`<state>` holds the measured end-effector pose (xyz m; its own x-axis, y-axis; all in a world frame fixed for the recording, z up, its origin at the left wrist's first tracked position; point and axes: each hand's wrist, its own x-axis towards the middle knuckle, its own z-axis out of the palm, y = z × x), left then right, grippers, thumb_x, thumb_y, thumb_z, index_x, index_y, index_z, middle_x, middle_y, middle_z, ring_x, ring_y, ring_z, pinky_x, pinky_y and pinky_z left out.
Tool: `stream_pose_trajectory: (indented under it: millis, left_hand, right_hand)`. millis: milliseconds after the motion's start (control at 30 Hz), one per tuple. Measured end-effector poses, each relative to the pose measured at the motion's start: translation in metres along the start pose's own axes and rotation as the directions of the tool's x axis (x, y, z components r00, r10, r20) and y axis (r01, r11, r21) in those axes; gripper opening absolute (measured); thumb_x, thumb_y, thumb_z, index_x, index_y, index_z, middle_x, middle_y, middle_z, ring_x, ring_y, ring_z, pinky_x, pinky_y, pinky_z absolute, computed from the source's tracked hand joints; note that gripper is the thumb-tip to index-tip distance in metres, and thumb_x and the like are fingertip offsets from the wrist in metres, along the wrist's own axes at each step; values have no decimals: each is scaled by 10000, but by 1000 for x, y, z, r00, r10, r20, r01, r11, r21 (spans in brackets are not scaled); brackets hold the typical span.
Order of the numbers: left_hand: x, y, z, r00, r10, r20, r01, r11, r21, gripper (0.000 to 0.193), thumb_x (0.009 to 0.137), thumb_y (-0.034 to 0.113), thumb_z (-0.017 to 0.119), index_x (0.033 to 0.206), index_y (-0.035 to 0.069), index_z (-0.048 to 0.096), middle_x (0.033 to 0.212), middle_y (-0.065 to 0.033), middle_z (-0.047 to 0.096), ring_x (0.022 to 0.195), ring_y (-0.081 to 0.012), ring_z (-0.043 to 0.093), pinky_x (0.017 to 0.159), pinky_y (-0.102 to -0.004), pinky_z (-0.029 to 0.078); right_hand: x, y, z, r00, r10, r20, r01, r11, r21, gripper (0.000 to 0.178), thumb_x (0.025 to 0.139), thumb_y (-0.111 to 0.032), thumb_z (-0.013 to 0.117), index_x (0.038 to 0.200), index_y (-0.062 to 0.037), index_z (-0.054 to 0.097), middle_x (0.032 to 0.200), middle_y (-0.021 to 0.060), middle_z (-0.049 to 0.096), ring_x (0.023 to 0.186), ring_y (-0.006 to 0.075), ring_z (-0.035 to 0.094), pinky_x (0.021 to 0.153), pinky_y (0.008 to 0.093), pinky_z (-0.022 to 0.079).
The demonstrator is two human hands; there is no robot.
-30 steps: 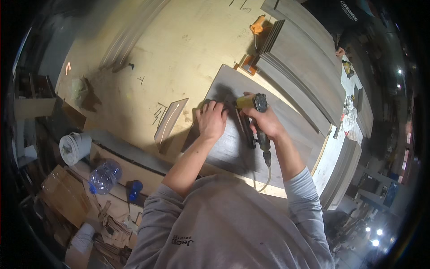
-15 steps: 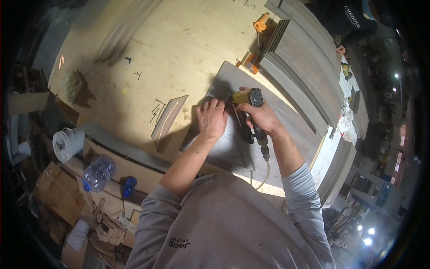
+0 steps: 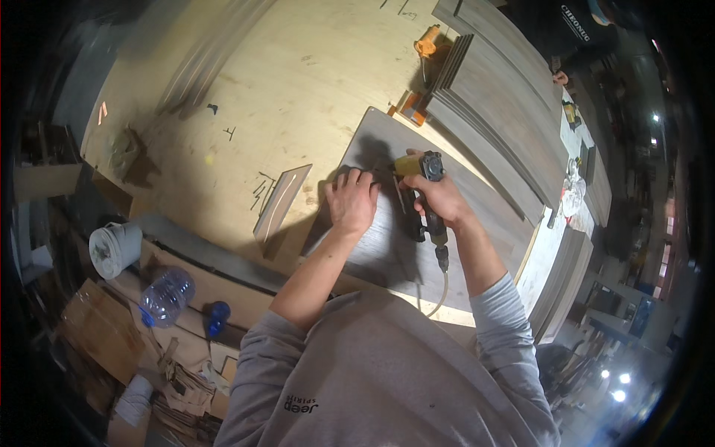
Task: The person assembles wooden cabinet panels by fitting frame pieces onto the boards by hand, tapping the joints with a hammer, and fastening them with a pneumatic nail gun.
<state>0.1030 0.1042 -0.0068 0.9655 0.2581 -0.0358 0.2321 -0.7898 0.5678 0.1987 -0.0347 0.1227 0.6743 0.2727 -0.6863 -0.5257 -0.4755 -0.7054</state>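
Air tool (image 3: 432,165) over grey panel (image 3: 376,249), gripped by right hand (image 3: 441,197), probably heavy and rigid, best held by its handle (image 3: 439,234) (hose (image 3: 446,287) may drag), while left hand (image 3: 352,203) rests on panel, any grasp unclear.

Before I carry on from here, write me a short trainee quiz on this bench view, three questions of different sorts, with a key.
1. Multiple choice: what does the bare right hand hold?
A) a clear, blue-tinted plastic bottle
B) a yellow-and-black handheld tool
C) a brown cardboard box

2. True or false: the round white plastic bucket is on the person's left side.

3. Fill in "nearest" or "farthest": the thin, pale hose joins the tool at the end ____ the person's grey long-sleeved top.

Key: 1. B; 2. True; 3. nearest.
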Motion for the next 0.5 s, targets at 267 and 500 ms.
stream_pose_trajectory:
  millis: [267,500]
  left_hand:
    - [0,1,-1,1000,7,-8,-7,1000,-12,256,927,295,677,1134,145,677,1101,-52,614,1085,-276,578,920,-463,385]
    - [1,1,-3,1000,15,-1,-15,999,-30,278,924,293,678,1156,138,673,1111,-52,618,1103,-276,573,934,-471,375]
  right_hand:
    - [4,2,-8,999,-16,27,15,999,29,725,870,-187,654,1533,-54,393,929,85,708,531,101,552,486,246,470]
    - [9,-1,-10,998,-26,59,23,999,38,726,867,-195,670,1528,-55,407,842,53,653,524,113,557,464,267,467]
